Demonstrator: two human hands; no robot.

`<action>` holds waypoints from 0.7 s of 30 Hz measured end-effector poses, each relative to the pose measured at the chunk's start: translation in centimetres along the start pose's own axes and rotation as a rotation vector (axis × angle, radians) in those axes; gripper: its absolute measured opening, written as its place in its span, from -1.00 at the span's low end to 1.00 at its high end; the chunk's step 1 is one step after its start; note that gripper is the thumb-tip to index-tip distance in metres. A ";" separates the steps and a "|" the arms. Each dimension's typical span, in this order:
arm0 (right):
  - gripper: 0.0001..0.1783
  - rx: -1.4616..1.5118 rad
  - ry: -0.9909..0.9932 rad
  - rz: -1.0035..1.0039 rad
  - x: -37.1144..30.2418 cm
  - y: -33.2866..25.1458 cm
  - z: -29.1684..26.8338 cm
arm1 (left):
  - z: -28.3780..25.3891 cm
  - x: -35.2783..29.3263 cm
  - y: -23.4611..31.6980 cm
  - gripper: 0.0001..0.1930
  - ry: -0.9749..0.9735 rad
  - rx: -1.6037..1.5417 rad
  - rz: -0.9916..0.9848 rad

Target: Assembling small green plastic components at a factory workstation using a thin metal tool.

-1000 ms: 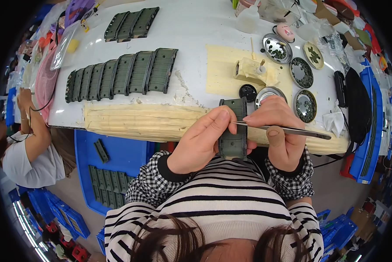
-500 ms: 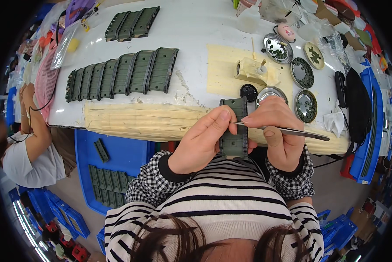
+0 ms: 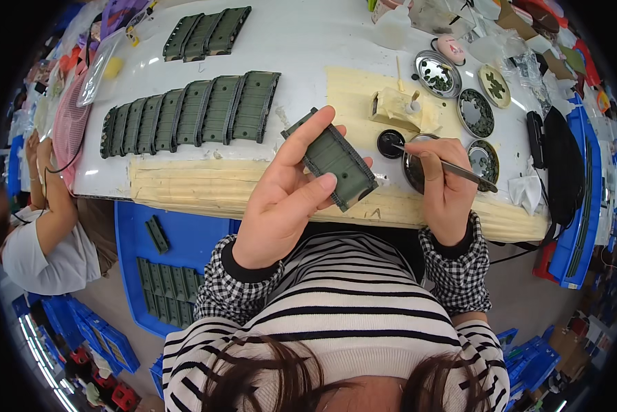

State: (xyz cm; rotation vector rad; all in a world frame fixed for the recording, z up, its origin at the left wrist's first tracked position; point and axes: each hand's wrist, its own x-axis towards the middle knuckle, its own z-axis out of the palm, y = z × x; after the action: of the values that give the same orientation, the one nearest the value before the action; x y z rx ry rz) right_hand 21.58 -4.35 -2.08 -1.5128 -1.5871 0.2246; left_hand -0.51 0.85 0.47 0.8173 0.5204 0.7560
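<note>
My left hand (image 3: pixel 274 206) is closed around a dark green, rectangular plastic piece (image 3: pixel 334 165) with toothed strips along its long edges. The piece tilts above the table's front edge, my thumb on its near end. In my right hand (image 3: pixel 446 196) is a pair of metal tweezers (image 3: pixel 470 176), pinched between thumb and fingers. Their tip is at the small round black dish (image 3: pixel 389 144). Just beside my right hand is a round metal dish (image 3: pixel 411 172), partly hidden by the fingers. Another metal dish with small dark green bits (image 3: pixel 484 161) lies to its right.
Rows of similar green pieces (image 3: pixel 192 113) lie on the white table (image 3: pixel 301 41). A taped block (image 3: pixel 394 110) stands behind the black dish. More dishes (image 3: pixel 476 114) are at the right. A blue bin (image 3: pixel 133 275) sits below the table; another person (image 3: pixel 47 240) is at far left.
My left hand has moved left and turned the green piece, tilting it. My right hand has drawn the tweezers away from the piece, bringing their tip to the black dish.
</note>
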 end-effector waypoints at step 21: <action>-0.90 -0.062 0.032 -0.023 0.2 0.4 0.6 | 0.0 0.0 -1.0 -0.37 0.074 -0.056 0.044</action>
State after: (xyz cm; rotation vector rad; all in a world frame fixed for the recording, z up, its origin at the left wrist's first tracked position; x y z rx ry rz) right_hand 21.49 -3.79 -2.64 -1.5369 -1.5986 0.1390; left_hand -0.12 0.39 -0.29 0.7528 0.5460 0.8406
